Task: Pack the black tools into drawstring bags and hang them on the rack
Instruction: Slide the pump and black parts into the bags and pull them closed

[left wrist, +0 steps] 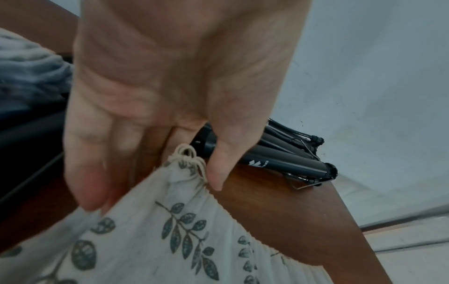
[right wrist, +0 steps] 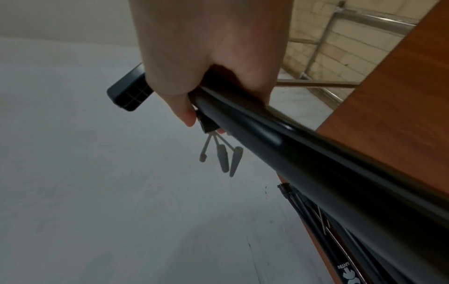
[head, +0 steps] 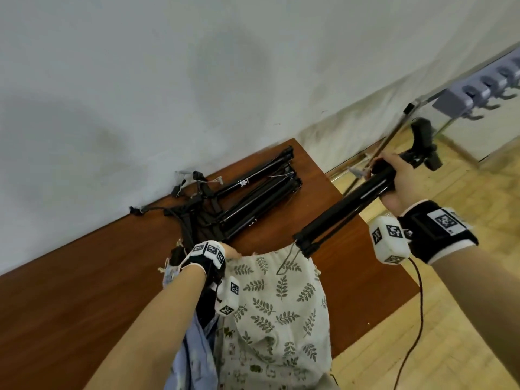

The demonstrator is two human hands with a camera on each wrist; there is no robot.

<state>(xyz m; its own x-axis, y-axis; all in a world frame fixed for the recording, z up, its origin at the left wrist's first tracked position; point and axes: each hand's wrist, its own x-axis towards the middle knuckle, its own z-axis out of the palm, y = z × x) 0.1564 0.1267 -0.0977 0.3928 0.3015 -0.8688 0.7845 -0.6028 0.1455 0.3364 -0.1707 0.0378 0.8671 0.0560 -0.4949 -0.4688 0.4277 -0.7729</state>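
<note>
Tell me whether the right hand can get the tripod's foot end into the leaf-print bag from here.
Probably yes. The right hand grips the tripod, whose foot end is already at the bag's mouth, which the left hand holds by the rim. Nothing lies between them.

Right hand (right wrist: 206, 57) wraps folded black metal tripod (right wrist: 303, 153); more black tripods (right wrist: 340, 249) on brown wooden table (right wrist: 401, 86).

surface: brown wooden table (head: 84, 277) | on it: folded black tripods (head: 253, 198), leaf-print drawstring bag (head: 281, 305)
</note>
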